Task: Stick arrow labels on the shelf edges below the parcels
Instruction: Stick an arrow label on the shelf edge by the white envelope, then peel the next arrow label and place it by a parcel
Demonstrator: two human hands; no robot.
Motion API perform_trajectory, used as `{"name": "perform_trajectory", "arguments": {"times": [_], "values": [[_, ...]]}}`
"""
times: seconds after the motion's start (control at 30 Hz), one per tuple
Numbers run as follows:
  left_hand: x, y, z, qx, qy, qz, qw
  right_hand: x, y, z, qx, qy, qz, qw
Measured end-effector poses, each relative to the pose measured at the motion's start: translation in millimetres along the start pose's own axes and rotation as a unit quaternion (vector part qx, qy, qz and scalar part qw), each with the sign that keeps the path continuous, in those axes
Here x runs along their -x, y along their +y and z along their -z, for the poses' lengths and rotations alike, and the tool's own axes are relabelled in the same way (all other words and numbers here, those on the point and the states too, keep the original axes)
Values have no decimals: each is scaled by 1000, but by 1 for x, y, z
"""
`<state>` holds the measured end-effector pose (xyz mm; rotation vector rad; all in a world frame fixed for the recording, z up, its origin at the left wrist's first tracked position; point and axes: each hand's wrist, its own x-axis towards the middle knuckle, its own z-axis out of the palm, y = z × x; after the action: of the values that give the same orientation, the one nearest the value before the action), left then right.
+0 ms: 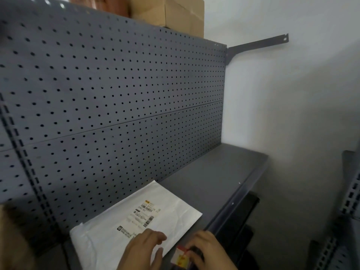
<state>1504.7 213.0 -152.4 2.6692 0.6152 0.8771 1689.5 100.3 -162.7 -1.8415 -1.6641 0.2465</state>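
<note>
A white parcel (136,221) with a printed shipping label lies flat on the grey shelf (210,172), against the perforated back panel. My left hand (142,250) rests on the parcel's near corner with its fingers loosely curled. My right hand (206,250) is at the shelf's front edge (231,209) and pinches a small red and yellow arrow label (181,257). The label's lower part runs out of the frame.
A grey pegboard back panel (116,94) rises behind the shelf. Cardboard boxes (175,14) stand on top of it. A white wall (292,104) with a grey bracket (257,44) closes the right side. Another grey rack (348,201) shows at the far right.
</note>
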Motion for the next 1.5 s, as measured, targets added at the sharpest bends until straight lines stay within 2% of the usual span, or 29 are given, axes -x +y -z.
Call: {"name": "perform_trajectory", "arguments": {"times": [0.17,0.37,0.5,0.63,0.87,1.07,1.37,1.5], "values": [[7,2,12,-1,31,18,999,11,-7,3,-77,48,-29,995],[46,7,32,-14,66,43,997,19,-40,-9,-145,70,-30,987],[88,7,60,-34,52,78,995,22,-73,-26,-160,42,-1,986],[140,4,95,-47,53,105,992,28,-114,-46,-168,-19,24,985],[253,12,172,-79,116,112,984,59,-215,-91,-167,-36,123,978],[357,23,220,-95,134,217,962,89,-288,-136,-158,-62,189,967],[391,31,204,-62,128,271,952,96,-308,-165,-111,-152,213,959],[379,31,186,-90,103,250,958,94,-300,-165,-118,-160,207,958]]}}
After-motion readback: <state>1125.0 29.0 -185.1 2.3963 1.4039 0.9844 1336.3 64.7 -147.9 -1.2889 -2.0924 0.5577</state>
